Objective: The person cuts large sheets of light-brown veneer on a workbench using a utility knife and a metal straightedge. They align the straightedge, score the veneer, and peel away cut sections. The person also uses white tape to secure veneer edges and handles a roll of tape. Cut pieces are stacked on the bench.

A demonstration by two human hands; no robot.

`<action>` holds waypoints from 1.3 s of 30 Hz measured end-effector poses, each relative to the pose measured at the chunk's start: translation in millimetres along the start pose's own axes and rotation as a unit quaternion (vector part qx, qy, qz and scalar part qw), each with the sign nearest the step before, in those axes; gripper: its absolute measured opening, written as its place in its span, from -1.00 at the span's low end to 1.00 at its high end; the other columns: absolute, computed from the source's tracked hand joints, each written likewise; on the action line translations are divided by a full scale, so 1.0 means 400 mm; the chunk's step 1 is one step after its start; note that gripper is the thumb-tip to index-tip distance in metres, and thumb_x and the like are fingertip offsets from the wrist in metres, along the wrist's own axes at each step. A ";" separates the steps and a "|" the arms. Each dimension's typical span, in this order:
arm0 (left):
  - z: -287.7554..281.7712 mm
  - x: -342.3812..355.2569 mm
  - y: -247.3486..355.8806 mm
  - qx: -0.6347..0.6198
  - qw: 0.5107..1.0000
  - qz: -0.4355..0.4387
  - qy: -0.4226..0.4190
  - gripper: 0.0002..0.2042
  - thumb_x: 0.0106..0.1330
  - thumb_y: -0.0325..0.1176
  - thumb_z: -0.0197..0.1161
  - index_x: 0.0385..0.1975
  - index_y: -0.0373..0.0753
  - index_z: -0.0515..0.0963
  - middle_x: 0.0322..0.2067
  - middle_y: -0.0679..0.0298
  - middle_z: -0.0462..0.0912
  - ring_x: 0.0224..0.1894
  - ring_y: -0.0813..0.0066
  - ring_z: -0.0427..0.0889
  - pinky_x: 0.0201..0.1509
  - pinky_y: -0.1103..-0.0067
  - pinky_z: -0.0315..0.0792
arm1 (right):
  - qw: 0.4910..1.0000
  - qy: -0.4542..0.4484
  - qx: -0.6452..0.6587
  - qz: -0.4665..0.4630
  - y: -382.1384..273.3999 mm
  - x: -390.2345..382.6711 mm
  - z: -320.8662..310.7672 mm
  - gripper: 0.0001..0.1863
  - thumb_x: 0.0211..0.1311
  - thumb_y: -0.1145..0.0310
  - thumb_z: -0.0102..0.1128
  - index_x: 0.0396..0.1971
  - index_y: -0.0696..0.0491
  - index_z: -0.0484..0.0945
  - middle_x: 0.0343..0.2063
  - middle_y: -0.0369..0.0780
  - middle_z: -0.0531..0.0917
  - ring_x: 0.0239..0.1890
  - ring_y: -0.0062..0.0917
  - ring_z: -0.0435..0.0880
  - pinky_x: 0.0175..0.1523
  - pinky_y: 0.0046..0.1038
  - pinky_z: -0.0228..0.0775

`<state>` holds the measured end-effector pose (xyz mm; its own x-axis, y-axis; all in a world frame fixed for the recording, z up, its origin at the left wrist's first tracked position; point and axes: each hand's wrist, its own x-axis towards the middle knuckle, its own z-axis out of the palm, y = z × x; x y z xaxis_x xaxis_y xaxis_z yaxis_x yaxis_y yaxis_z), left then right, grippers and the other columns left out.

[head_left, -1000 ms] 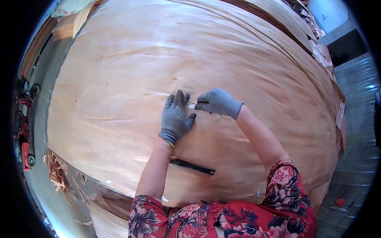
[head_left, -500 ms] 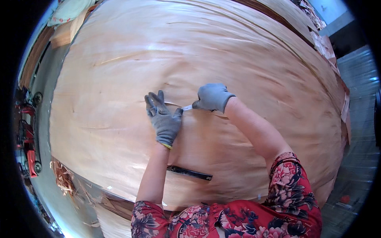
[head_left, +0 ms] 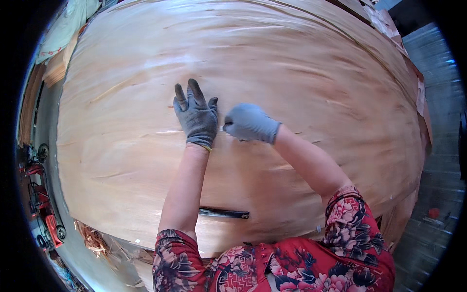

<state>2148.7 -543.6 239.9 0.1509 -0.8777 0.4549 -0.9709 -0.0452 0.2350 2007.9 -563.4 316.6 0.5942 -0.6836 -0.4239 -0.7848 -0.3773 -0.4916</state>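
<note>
A broad, pale-brown wood veneer sheet (head_left: 131, 160) with ripples and darker streaks lies under both hands. My left hand (head_left: 197, 117), in a grey glove with darkened fingertips, rests on it with fingers spread and holds nothing. Just to its right, my right hand (head_left: 250, 121), also grey-gloved, is closed in a fist, thumb side toward the left hand. A small white piece (head_left: 224, 128) pokes out of that fist; most of it is hidden, so its kind cannot be told. Nearer my body, a narrow black strip-shaped object (head_left: 224, 213) lies on the veneer.
Torn veneer scraps (head_left: 92, 239) lie on the floor at the lower left. A red wheeled machine (head_left: 52, 228) stands at the far left. Stacked wood sheets (head_left: 56, 70) sit at the upper left. A small red object (head_left: 433, 213) is on the right.
My left hand has moved farther from my body, its fingers now pointing away. My right hand has shifted slightly left, and less of the white piece shows. The whole view has shifted somewhat.
</note>
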 end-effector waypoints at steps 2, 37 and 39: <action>-0.008 -0.002 -0.013 0.016 1.000 -0.004 0.006 -0.18 0.14 -0.13 0.19 0.28 -0.32 -0.16 0.12 -0.04 0.30 0.33 -0.04 -0.08 0.24 0.13 -0.02 | 0.989 -0.003 0.135 0.059 0.034 -0.069 -0.017 -0.68 0.12 0.15 -0.03 -0.50 0.06 0.62 -0.61 -0.15 0.63 -0.52 -0.31 0.64 -0.32 -0.34 0.47; -0.058 -0.100 0.232 -0.032 0.977 0.031 -0.206 0.18 -0.18 0.31 0.22 0.27 -0.48 -0.19 0.31 -0.06 -0.14 0.34 -0.16 -0.29 0.35 0.14 -0.43 | 0.955 0.285 -0.019 0.085 0.117 -0.327 0.188 -0.81 0.13 0.25 0.04 -0.49 0.06 0.51 -0.62 -0.10 0.58 -0.55 -0.24 0.59 -0.47 -0.29 0.38; -0.068 -0.096 0.230 -0.043 0.973 0.056 -0.220 0.19 -0.18 0.30 0.24 0.26 -0.50 -0.20 0.30 -0.11 -0.13 0.35 -0.15 -0.29 0.35 0.15 -0.45 | 0.939 0.322 0.096 0.073 0.185 -0.352 0.189 -0.74 0.18 0.23 0.06 -0.43 0.15 0.54 -0.64 -0.13 0.58 -0.61 -0.38 0.59 -0.49 -0.39 0.36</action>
<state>2058.6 -500.9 267.5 -0.0685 -0.9949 0.0740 -0.9546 0.0869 0.2850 1879.5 -448.0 282.4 0.2048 -0.9786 0.0202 -0.7660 -0.1731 -0.6191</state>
